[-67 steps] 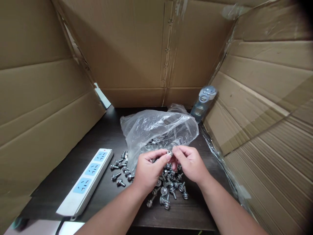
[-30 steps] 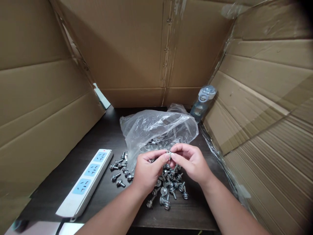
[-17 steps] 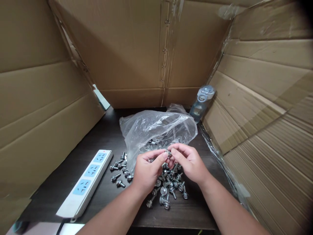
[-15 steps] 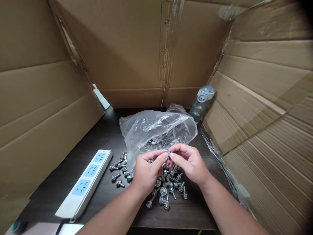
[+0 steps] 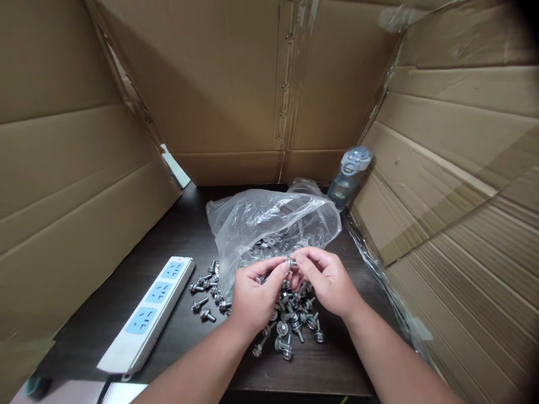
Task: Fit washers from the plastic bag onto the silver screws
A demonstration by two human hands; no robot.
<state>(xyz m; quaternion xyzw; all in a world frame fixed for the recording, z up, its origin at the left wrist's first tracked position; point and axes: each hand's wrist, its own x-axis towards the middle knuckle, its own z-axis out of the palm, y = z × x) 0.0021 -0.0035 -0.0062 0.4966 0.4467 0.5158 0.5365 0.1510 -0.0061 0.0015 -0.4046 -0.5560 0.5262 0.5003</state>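
Between my two hands, above the pile, is a small silver bolt (image 5: 291,262) with what looks like a washer or nut on it. My left hand (image 5: 257,292) pinches its left end between thumb and forefinger. My right hand (image 5: 326,278) has its thumb and forefinger closed on the other end. Below and around my hands lies a pile of silver bolts (image 5: 297,320) with washers, partly hidden by my fingers. Just behind, a clear plastic bag (image 5: 252,210) lies open toward me, with flat metal washers (image 5: 269,241) at its mouth.
A white power strip (image 5: 145,320) with blue sockets lies on the dark table (image 5: 168,235) at the left. A clear water bottle (image 5: 348,177) stands at the back right. Cardboard walls (image 5: 219,84) enclose the back and both sides.
My right thumb and fingers have shifted slightly on the bolt, so more of it shows between my hands. The view has moved a little.
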